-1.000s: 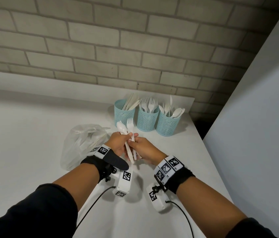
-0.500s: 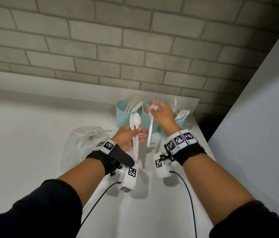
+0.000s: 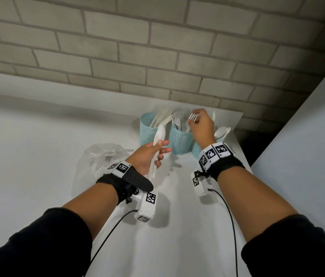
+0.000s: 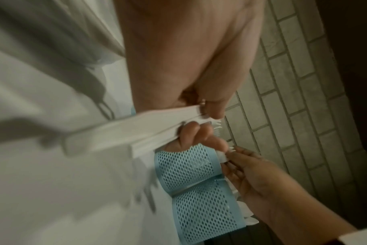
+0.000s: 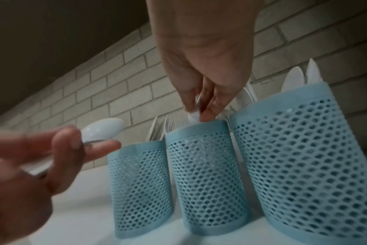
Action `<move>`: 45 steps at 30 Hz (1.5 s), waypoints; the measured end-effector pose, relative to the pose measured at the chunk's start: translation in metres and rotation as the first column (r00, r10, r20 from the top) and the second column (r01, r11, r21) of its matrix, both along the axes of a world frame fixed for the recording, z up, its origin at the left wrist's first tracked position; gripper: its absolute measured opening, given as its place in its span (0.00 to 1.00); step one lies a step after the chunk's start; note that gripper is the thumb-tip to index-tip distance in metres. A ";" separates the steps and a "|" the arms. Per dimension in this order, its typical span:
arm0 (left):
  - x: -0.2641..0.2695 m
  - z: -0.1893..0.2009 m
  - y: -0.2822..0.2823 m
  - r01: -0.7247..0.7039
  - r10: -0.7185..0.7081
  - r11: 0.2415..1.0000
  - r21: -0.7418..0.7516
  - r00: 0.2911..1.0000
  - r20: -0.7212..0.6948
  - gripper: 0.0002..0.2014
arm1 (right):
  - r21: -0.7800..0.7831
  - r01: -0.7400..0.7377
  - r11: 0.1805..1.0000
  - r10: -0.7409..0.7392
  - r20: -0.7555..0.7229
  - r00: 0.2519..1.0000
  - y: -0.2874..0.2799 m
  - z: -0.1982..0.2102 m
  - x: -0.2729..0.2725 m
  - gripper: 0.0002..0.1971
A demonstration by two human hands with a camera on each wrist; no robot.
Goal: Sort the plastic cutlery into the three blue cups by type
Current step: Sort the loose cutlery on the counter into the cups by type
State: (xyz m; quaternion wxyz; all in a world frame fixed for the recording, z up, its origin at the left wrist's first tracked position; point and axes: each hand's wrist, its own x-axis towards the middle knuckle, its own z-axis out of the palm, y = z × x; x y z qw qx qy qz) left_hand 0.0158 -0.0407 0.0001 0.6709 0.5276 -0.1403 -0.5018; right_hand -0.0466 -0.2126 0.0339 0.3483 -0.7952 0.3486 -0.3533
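Observation:
Three blue mesh cups stand in a row at the table's far end: the left cup holds knives, the middle cup forks, the right cup spoons. My right hand pinches a white fork by its neck over the middle cup, handle down inside it. My left hand grips a white spoon upright, in front of the left cup. In the left wrist view two white handles lie side by side in that hand. The spoon's bowl shows in the right wrist view.
A clear plastic bag with more white cutlery lies on the white table, left of my left hand. A brick wall runs behind the cups. A white panel bounds the table on the right.
My right hand took the fork out of the bundle in my left hand and carried it up to the middle cup. My left hand rose a little, keeping the spoon.

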 end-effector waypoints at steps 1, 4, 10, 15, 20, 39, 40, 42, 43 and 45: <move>0.001 0.001 0.000 0.011 -0.011 1.000 0.010 1.000 -0.007 0.14 | 0.000 -0.035 0.999 0.035 -0.062 0.997 0.000 -0.003 0.000 0.16; 0.004 0.002 0.000 0.023 -0.022 1.000 0.022 0.999 -0.031 0.15 | -0.153 -0.047 0.987 0.027 -0.129 0.991 0.004 0.001 -0.001 0.16; -0.003 0.003 -0.009 -0.016 0.016 0.999 -0.028 1.000 -0.009 0.10 | -0.144 -0.330 0.933 0.294 -0.224 0.929 0.043 0.016 -0.007 0.21; -0.015 0.007 -0.019 -0.028 0.026 0.998 -0.063 0.999 -0.029 0.07 | 0.104 -0.346 0.932 0.361 -0.212 0.908 0.039 0.007 -0.013 0.13; -0.024 0.012 -0.024 0.010 -0.012 0.999 -0.053 0.999 -0.033 0.07 | 0.126 -0.021 0.992 0.021 0.004 1.000 0.007 0.029 -0.036 0.09; -0.019 0.010 -0.018 0.056 -0.055 0.998 0.016 0.998 -0.028 0.13 | -0.350 0.169 0.921 -0.276 -0.283 0.919 -0.033 0.016 -0.068 0.21; -0.018 0.011 -0.018 0.064 -0.063 0.998 0.015 0.997 -0.047 0.13 | -0.376 0.141 0.916 -0.248 -0.253 0.935 -0.030 0.020 -0.064 0.23; -0.018 0.012 -0.019 0.077 -0.076 0.997 0.014 0.994 -0.077 0.13 | -0.467 -0.015 0.884 -0.139 -0.295 0.945 -0.026 0.026 -0.056 0.24; -0.019 0.013 -0.019 0.084 -0.082 0.996 0.014 0.993 -0.085 0.13 | -0.504 -0.112 0.857 -0.095 -0.366 0.926 -0.025 0.027 -0.052 0.23; -0.021 0.013 -0.018 0.093 -0.092 0.996 0.007 0.993 -0.079 0.12 | -0.520 -0.268 0.811 -0.063 -0.532 0.844 -0.028 0.023 -0.047 0.21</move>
